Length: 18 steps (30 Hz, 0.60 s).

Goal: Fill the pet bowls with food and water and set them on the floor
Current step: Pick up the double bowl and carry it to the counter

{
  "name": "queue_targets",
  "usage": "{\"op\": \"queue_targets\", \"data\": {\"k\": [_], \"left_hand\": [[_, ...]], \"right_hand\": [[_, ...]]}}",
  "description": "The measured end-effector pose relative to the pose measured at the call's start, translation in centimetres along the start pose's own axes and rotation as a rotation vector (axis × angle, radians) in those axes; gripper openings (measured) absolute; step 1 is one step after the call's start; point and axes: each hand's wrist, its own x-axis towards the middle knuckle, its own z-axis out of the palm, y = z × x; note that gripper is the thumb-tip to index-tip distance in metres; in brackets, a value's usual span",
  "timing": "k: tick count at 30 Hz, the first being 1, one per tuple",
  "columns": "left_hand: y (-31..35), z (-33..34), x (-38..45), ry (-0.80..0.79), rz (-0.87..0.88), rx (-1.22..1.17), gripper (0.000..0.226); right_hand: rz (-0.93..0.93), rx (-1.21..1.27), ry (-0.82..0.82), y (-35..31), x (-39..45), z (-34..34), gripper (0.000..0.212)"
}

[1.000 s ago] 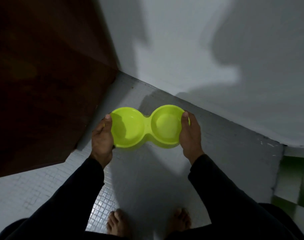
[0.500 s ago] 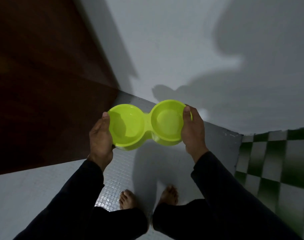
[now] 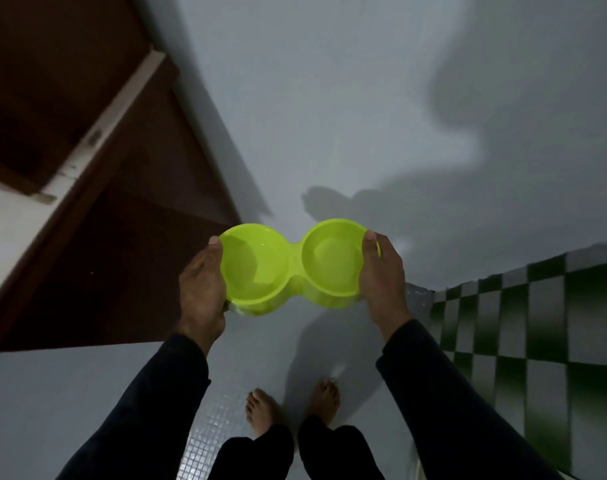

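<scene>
The lime double pet bowl [image 3: 297, 266] hangs level between both hands, long axis running hand to hand. Left hand [image 3: 201, 289] and right hand [image 3: 381, 278] clamp opposite ends, thumbs over rims; the floor [image 3: 253, 358] lies well below the fingers.

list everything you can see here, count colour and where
double bowl: 1, lime green, held in the air at centre, both cups look empty
door: 1, dark brown, left
wall: 1, pale grey, top and right
mosaic floor: 1, pale grey, bottom
checkered tiles: 1 patch, green and white, right
left hand: 1, grips the bowl's left end
right hand: 1, grips the bowl's right end
sleeves: 2, dark
feet: 2, bare, bottom centre
</scene>
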Motion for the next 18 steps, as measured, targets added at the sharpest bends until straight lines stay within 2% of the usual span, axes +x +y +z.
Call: {"op": "queue_targets", "data": {"k": [2, 6, 18], "left_hand": [[2.5, 0.4, -1.6, -0.024, 0.012, -0.025, 0.033], [6.7, 1.9, -3.6, -0.034, 0.052, -0.004, 0.024], [17.1, 9.1, -7.9, -0.112, 0.209, 0.018, 0.032]], "right_hand": [[-0.01, 0.004, 0.017, -2.7, -1.1, -1.5, 0.03], [-0.054, 0.005, 0.055, -6.9, -2.1, -4.4, 0.03], [-0.121, 0.144, 0.147, -16.9, -1.1, -12.3, 0.022]]}}
